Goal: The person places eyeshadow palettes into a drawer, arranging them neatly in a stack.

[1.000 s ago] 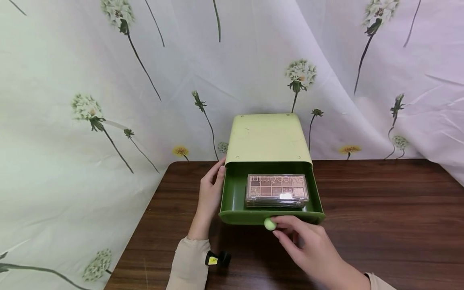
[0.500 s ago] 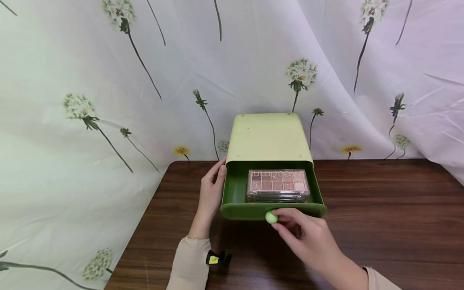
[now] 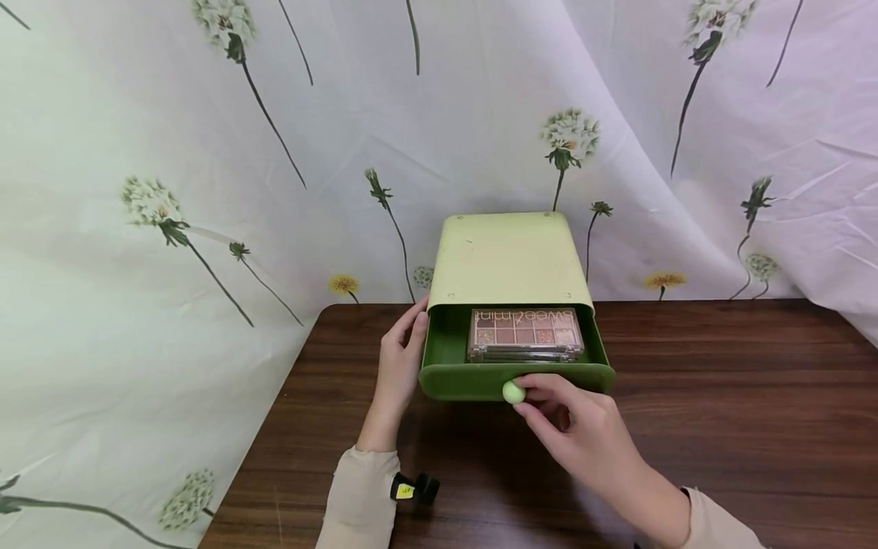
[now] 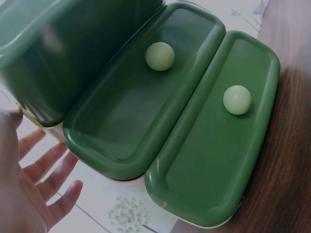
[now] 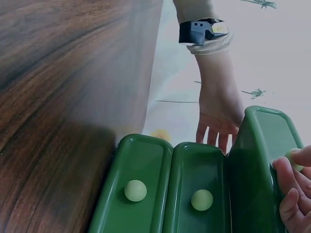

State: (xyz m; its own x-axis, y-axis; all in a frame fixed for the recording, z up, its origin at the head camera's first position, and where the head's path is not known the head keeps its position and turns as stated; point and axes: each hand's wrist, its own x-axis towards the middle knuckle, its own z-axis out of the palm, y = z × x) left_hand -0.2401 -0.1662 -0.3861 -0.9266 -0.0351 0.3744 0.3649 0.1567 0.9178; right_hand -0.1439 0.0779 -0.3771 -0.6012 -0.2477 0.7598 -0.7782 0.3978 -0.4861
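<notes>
A small desktop cabinet with a pale yellow-green top (image 3: pixel 507 255) stands on the table, its green top drawer (image 3: pixel 459 383) pulled partway out. My right hand (image 3: pixel 586 435) pinches the round light green drawer knob (image 3: pixel 514 392) between thumb and forefinger. Inside the drawer lies a clear-lidded eyeshadow palette (image 3: pixel 524 335), its near side partly hidden by the drawer front. My left hand (image 3: pixel 400 362) rests against the cabinet's left side. The left wrist view shows that hand's fingers (image 4: pixel 50 163) fairly straight along the side.
Below the pulled-out drawer, a middle drawer (image 4: pixel 116 121) and a bottom drawer (image 4: pixel 199 165) are closed, each with a round knob. The dark wooden table (image 3: pixel 720 412) extends to both sides. A dandelion-print cloth (image 3: pixel 480 114) hangs close behind the cabinet.
The top drawer has slid inward, away from me, with my right hand still on its knob. The palette has moved back with it, partly under the cabinet top. My left hand stays in place.
</notes>
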